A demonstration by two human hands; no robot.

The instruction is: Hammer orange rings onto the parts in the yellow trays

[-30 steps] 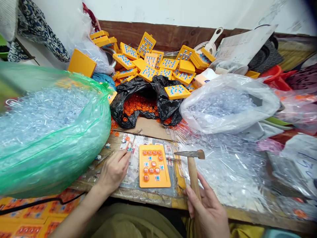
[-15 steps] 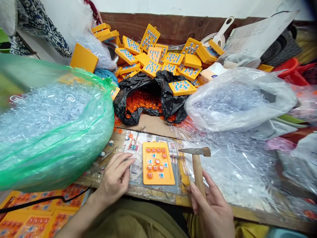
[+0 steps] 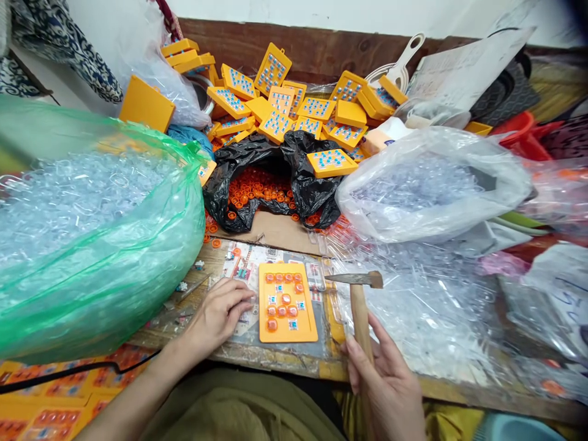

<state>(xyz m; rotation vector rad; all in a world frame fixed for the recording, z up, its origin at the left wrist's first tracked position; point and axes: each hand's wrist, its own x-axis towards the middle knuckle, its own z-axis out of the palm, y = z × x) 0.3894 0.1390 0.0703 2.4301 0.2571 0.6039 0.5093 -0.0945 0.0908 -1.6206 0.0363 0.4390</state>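
My right hand (image 3: pixel 383 380) is wrapped round the wooden handle of a hammer (image 3: pixel 361 312). The hammer stands head up, its narrow pointed end turned left. To the left of it, a yellow plastic board (image 3: pixel 294 335) lies flat on the bench. Clear orange square caps (image 3: pixel 281 310) cover several spots on the board, while other spots show small blue-and-white parts (image 3: pixel 293 324) uncovered. My left hand (image 3: pixel 220 312) rests just left of the board, fingers loosely bent and slightly apart, with nothing visible in them. It does not appear to touch the board.
A black bag (image 3: pixel 316 190) of orange caps lies open behind the board. Left, a green bag (image 3: pixel 174 245) holds clear plastic pieces; right is a white bag (image 3: pixel 413 220) of similar pieces. Yellow boards (image 3: pixel 275 125) are heaped at the back. Clear plastic (image 3: pixel 427 306) covers the bench's right side.
The whole view has shifted a little, so most things appear further left. My left hand's fingers have moved nearer the board. The hammer stays in my right hand.
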